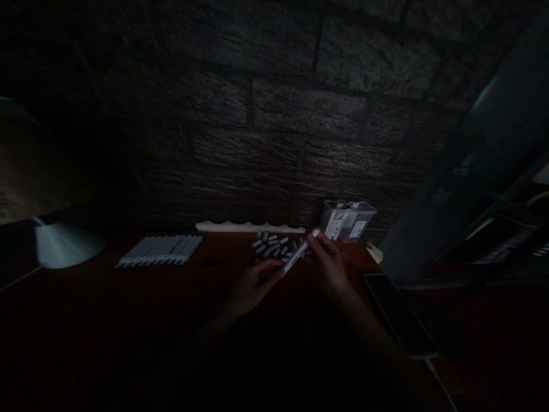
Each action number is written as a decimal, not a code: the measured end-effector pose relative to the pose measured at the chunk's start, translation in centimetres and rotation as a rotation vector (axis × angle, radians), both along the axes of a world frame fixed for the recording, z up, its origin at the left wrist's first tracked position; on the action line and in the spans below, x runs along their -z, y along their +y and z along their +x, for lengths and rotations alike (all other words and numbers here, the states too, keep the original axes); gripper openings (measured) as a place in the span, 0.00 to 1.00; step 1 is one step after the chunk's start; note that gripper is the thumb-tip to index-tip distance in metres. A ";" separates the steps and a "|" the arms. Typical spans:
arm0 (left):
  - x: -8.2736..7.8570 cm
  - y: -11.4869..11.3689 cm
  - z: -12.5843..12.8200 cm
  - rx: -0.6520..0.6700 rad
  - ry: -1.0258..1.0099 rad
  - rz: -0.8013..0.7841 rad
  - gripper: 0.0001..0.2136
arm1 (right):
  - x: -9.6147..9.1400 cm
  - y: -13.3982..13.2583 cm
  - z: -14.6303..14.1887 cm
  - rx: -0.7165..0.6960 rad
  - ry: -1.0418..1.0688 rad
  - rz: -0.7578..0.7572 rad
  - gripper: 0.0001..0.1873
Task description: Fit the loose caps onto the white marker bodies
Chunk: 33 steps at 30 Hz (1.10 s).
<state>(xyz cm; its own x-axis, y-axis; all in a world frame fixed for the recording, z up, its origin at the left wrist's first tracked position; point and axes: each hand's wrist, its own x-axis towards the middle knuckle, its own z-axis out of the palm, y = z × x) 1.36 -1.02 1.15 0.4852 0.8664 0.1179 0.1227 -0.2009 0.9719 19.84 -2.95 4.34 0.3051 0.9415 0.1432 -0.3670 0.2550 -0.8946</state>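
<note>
A white marker pen [295, 257] with an orange-red end slants up to the right between my two hands. My left hand [256, 288] pinches its lower end. Around the upper end, close to the orange tip, the fingers of my right hand [326, 261] are closed. Behind the pen, several loose white marker caps [270, 245] with coloured ends lie scattered on the wooden table [223, 274]. Farther left, several white marker pens [163, 249] lie side by side in a row. The scene is dark, so fine detail is hard to make out.
A clear plastic container [362, 220] with labels and some markers stands at the back right, by the stone wall [274, 114]. A phone [401, 315] with a cable lies on the right edge. A lamp [64, 246] stands at left. A pale wavy-edged strip [249, 227] runs along the wall.
</note>
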 end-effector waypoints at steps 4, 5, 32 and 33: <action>0.2 0.6 -0.5 -0.057 -0.004 0.079 0.16 | -3.6 1.1 3.7 0.365 -0.007 0.140 0.21; 0.3 0.7 -0.6 -0.063 0.001 0.097 0.16 | -4.9 1.5 5.1 0.448 -0.103 0.175 0.21; -0.7 0.3 -0.5 0.014 0.013 0.270 0.14 | -5.2 -6.3 13.5 0.444 -1.667 -0.241 0.17; -0.7 0.3 -0.5 0.016 0.014 0.274 0.14 | -3.6 -8.3 14.2 0.419 -1.660 -0.233 0.18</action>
